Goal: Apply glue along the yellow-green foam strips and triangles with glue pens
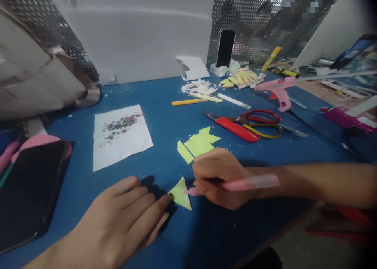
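A small yellow-green triangle (180, 194) lies flat on the blue table in front of me. My left hand (118, 214) rests at its left, the index fingertip pressing its corner against the tabletop and the thumb lower down. In my right hand (224, 174) is a pink marker (244, 183), gripped between thumb and fingers, with a clear cap on its rear end. Its tip touches the triangle's right edge. Just beyond my right hand lie more yellow-green cut pieces (198, 143), some partly hidden by the knuckles.
Scissors (262, 119) and a red cutter (235, 129) lie beyond the pieces. A pink glue gun (279, 92) trails a cable at right. White paper (123, 137) bears colourful bits. A dark phone (32, 190) lies at left; another phone (226, 48) stands behind white scraps (200, 87).
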